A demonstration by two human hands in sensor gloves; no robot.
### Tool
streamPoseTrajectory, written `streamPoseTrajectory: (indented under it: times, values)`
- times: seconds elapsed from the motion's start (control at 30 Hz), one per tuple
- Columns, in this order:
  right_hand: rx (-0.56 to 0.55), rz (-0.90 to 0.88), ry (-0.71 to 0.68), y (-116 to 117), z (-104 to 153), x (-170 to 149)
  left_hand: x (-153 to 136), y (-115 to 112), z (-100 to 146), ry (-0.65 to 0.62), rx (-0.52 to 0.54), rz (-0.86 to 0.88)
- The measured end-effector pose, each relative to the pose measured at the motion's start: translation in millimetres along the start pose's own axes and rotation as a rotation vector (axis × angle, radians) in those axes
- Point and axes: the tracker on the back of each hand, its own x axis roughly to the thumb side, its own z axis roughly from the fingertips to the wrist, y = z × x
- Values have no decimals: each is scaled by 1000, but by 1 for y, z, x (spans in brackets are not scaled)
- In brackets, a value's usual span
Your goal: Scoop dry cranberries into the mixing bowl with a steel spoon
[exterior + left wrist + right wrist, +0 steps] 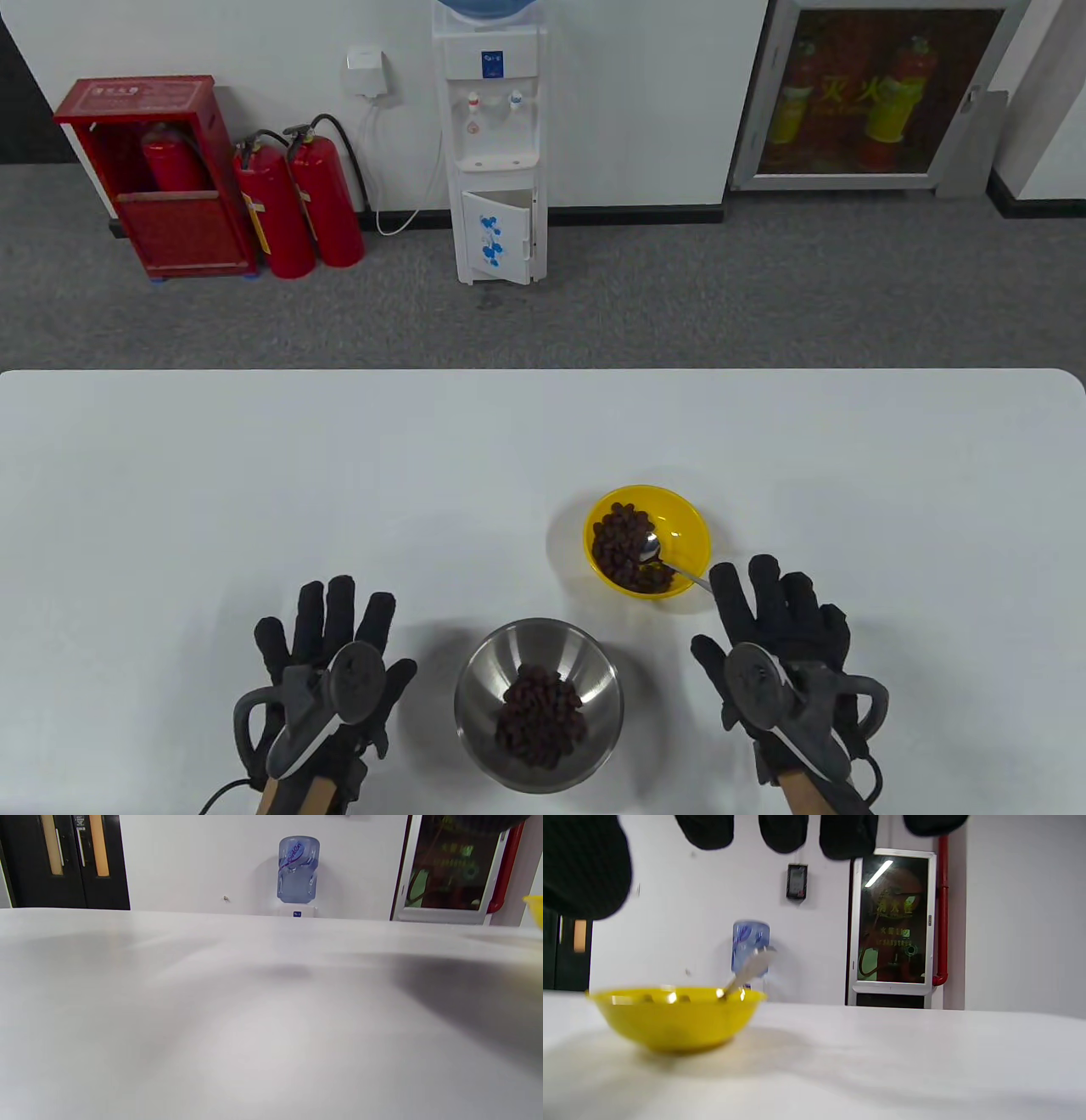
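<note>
A yellow bowl [689, 520] with dry cranberries [624, 548] stands right of the table's middle. A steel spoon [669, 564] rests in it, handle over the rim toward my right hand. A steel mixing bowl [484, 671] with cranberries [540, 726] stands at the front centre. My left hand [327, 654] lies flat and open on the table left of the mixing bowl, holding nothing. My right hand [776, 632] is open with fingers spread, just beside the spoon's handle end; I cannot tell if it touches. The right wrist view shows the yellow bowl [674, 1018], the spoon handle [748, 971] and fingertips [782, 832] above.
The white table [254, 475] runs to a far edge with grey carpet beyond. A water dispenser [496, 144] and red fire extinguishers [297, 204] stand by the far wall. The left wrist view shows bare tabletop [212, 1018] and a sliver of the yellow bowl [536, 910].
</note>
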Motion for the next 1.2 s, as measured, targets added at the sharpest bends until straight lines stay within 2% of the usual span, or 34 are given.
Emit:
streamPoseTrajectory:
  times: [0.1, 0.23, 1.2]
  values:
    - [52, 99, -14, 6, 0, 7, -1, -4, -1, 5, -21, -36]
    - [58, 152, -24, 10, 0, 10, -1, -10, -3, 18, -86, -76]
    - [104, 122, -13, 10, -1, 6, 1, -17, -5, -8, -99, -1]
